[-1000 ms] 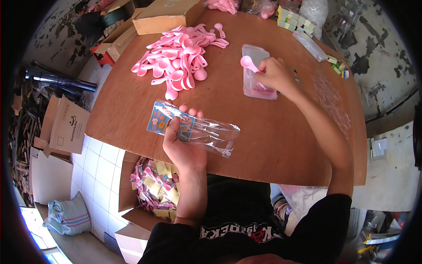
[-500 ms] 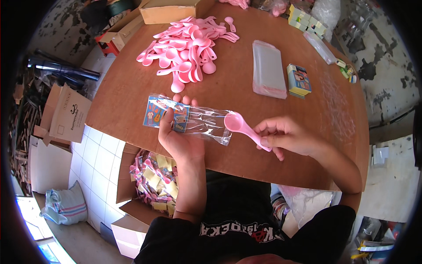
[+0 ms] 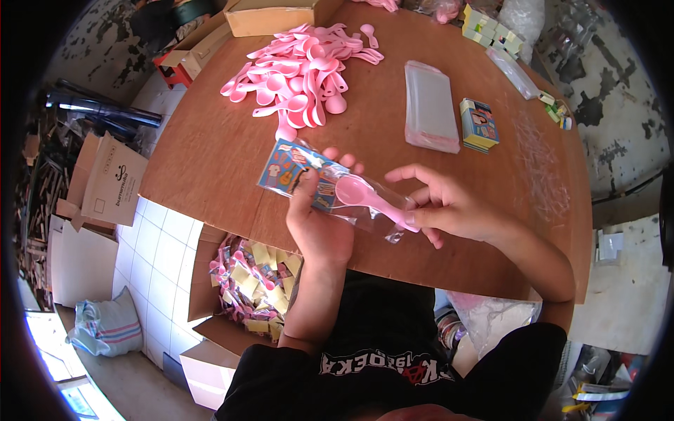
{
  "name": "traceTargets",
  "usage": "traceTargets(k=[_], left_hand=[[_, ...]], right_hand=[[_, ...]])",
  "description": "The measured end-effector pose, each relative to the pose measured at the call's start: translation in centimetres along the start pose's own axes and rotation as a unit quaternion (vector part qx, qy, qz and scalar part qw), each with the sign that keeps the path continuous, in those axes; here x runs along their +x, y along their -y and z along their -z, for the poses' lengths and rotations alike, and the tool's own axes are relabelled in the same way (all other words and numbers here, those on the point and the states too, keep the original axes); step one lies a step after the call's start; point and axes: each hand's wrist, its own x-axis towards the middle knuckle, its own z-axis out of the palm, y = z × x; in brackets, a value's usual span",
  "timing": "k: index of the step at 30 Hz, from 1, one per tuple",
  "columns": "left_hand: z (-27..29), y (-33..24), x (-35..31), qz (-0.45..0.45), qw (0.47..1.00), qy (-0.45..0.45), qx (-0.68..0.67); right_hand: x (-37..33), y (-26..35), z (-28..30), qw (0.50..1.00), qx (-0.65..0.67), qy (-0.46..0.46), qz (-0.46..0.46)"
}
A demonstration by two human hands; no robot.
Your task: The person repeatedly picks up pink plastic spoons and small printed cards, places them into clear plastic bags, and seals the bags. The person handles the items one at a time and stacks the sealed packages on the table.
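Pink spoon (image 3: 372, 201) has slid left into the clear bag (image 3: 394, 236), its handle pinched by the right hand (image 3: 456, 210); the left hand (image 3: 319, 226) grips the blue card (image 3: 281, 168) (presumably leaving the right end free).

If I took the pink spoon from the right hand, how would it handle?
The pink spoon is likely stiff: no sag shows. Probably light: the right hand only pinches one end. Perhaps slippery: its surface looks smooth.
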Motion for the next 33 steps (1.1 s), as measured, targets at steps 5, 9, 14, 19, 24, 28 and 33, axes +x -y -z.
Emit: traceTargets(k=[5,9,14,19,24,28,33], left_hand=[[-0.1,0.5,-0.4,0.112,0.991,0.063,-0.049],[-0.5,1.0,-0.2,0.173,0.982,0.027,-0.074],[-1.3,0.7,0.0,0.197,0.975,0.071,-0.076],[-0.3,1.4,-0.6,0.087,0.996,0.023,-0.019],[-1.5,1.4,-0.9,-0.05,0.99,0.048,0.125],[-1.5,1.6,-0.5,-0.075,0.938,0.166,0.296],[-3.2,1.5,-0.1,-0.182,0.826,0.283,0.452]], right_hand=[[-0.7,1.3,-1.2,0.997,-0.026,-0.061,0.046],[-0.5,-0.2,-1.0,0.895,-0.276,-0.178,0.302],[-2.6,4.1,1.1,0.805,-0.365,-0.325,0.337],[-4.3,6.9,4.5,0.729,-0.254,-0.483,0.414],[-2.6,6.5,4.8,0.762,-0.321,-0.469,0.311],[-2.8,6.1,2.8,0.779,-0.366,-0.429,0.275],[-3.1,6.2,0.3,0.862,-0.292,-0.356,0.213]])
